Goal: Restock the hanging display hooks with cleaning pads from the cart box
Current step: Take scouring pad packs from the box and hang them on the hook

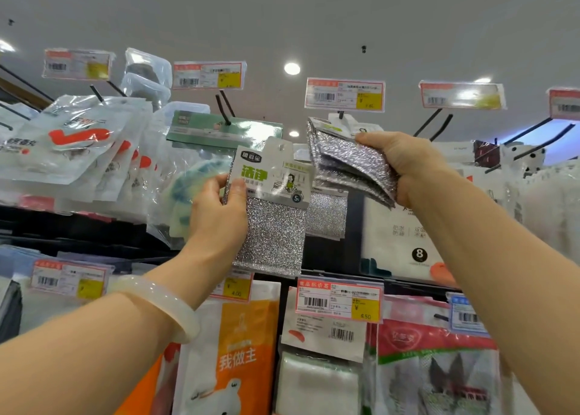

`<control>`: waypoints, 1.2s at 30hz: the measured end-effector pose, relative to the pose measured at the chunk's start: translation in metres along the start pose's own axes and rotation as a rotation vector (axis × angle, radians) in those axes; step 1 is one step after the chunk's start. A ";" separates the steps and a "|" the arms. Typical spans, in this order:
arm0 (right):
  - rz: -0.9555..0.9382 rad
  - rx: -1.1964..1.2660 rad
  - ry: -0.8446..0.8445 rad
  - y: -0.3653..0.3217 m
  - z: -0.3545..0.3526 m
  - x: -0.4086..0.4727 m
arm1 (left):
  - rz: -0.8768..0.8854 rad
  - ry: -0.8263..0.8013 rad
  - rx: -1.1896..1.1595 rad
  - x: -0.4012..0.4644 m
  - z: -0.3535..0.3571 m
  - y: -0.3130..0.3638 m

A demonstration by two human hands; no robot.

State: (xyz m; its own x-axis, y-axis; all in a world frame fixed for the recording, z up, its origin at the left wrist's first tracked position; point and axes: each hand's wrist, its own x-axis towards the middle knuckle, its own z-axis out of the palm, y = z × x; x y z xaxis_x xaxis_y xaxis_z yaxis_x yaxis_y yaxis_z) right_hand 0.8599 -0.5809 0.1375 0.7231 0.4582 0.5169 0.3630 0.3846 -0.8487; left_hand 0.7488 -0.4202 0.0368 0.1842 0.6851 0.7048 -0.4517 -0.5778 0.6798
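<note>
Partly hidden hook (341, 114) behind pad stack (351, 166).

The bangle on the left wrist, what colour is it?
Pale, milky white bangle, slightly translucent; the head view shows it.

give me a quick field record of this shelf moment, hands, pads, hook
left hand: holds one silver pad pack by its card edge, upright, below the hooks
right hand: grips a bunch of silver pads, raised to the hook
target hook: under a price tag, pad headers at its tip
already hanging: one pad pack behind, lower
cart box: not in view
</note>
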 end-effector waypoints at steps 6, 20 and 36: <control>0.012 -0.076 -0.022 0.009 -0.005 0.008 | -0.003 0.000 -0.002 0.002 -0.002 -0.003; -0.112 -0.344 0.123 0.065 0.012 0.071 | 0.025 0.059 0.049 0.001 -0.014 0.000; -0.479 -0.252 -0.232 0.041 -0.018 0.004 | 0.041 -0.032 0.002 -0.012 0.066 0.012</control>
State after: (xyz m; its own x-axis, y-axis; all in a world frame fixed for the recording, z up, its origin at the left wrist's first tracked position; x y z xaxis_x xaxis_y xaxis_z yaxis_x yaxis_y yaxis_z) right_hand 0.8877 -0.5775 0.1026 0.3070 0.4549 0.8360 0.7664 0.4026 -0.5005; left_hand 0.7985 -0.4644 0.0505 0.1934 0.6460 0.7384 -0.4581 -0.6061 0.6502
